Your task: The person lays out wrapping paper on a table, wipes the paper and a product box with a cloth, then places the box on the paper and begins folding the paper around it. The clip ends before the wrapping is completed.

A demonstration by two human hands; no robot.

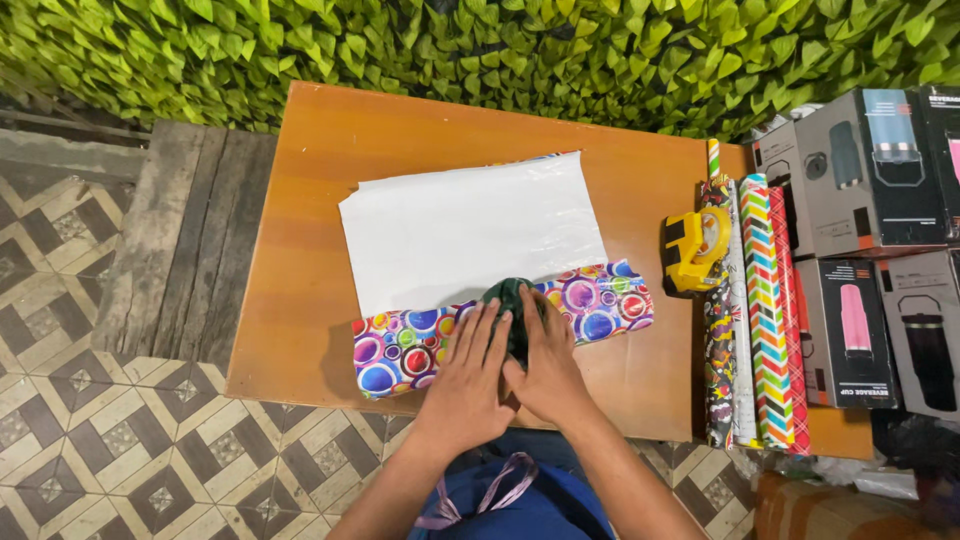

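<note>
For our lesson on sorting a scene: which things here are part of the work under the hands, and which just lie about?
In use:
- left hand and right hand, both pressing on the dark green bundle
- bubble-print wrapping sheet, its near edge folded up

Lying about:
- yellow tape dispenser
- paper rolls
- boxes
- table

I count one sheet of bubble-patterned wrapping paper point(470, 250), one dark green bundle point(513, 300), one yellow tape dispenser point(695, 252), four wrapping-paper rolls point(765, 310) and five grey product boxes point(865, 175) on my tabletop point(300, 250).
</note>
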